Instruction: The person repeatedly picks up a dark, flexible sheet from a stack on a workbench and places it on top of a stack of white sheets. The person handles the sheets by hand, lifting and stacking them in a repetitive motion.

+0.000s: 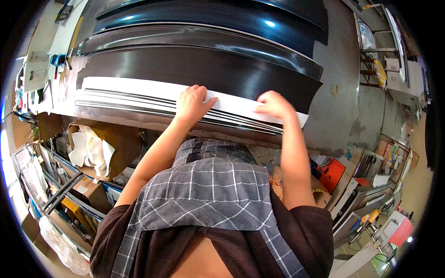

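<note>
A long white strip of sheet material (pixel 134 86) lies crosswise in front of me, along the near edge of a wide black sheet (pixel 153 65). More white strips with thin dark lines between them (pixel 111 101) are layered on its near side. My left hand (pixel 191 105) rests on the white strip near its middle, fingers bent over the far edge and thumb held apart to the right. Further right, my right hand (pixel 276 106) is over the same strip, its index finger and thumb apart, pointing left. Its other fingers are partly hidden.
Glossy dark sheets (pixel 204 39) are stacked beyond the strips on a grey table (pixel 338 106). A yellow ring (pixel 335 89) lies at its right. Below left stands a cardboard box (pixel 123 143) with crumpled white material (pixel 90 150); boards and panels (pixel 357 199) lean at lower right.
</note>
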The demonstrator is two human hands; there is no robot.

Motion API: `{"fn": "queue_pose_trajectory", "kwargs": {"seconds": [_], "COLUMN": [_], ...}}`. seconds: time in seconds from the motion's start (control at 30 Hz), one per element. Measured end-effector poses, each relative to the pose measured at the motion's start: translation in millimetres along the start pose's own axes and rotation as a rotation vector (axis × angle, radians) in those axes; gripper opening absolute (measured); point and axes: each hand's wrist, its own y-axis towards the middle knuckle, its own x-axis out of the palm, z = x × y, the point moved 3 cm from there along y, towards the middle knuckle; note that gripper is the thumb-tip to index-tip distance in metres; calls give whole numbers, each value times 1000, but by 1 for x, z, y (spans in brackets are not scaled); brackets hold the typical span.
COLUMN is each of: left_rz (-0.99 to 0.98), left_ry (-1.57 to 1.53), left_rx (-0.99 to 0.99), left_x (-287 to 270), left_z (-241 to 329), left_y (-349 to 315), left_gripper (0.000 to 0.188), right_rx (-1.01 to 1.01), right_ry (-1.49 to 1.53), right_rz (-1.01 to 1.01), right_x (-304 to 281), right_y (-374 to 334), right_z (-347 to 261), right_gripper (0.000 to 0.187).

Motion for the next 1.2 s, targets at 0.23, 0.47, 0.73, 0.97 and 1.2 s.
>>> {"fn": "queue_pose_trajectory", "kwargs": {"seconds": [0.23, 0.47, 0.73, 0.97, 1.2], "left_rz": [-88, -75, -79, -81, -66], "left_ry": [158, 184, 204, 185, 124], "left_rx": [-123, -141, -194, -191, -150], "left_x": [2, 3, 2, 3, 2], "left_z": [6, 7, 12, 9, 6], "left_y": [4, 6, 6, 4, 6], "left_gripper": [46, 49, 51, 49, 42], "right_rx": [274, 273, 292, 519, 1], "right_ry": [106, 47, -30, -126, 720], "right_rz": [-3, 95, 208, 204, 553], "right_x": [-45, -40, -37, -52, -161], "right_y": [-66, -68, -76, -117, -58], "right_z": [136, 135, 123, 150, 120], "right_gripper": [22, 25, 25, 48, 33]}}
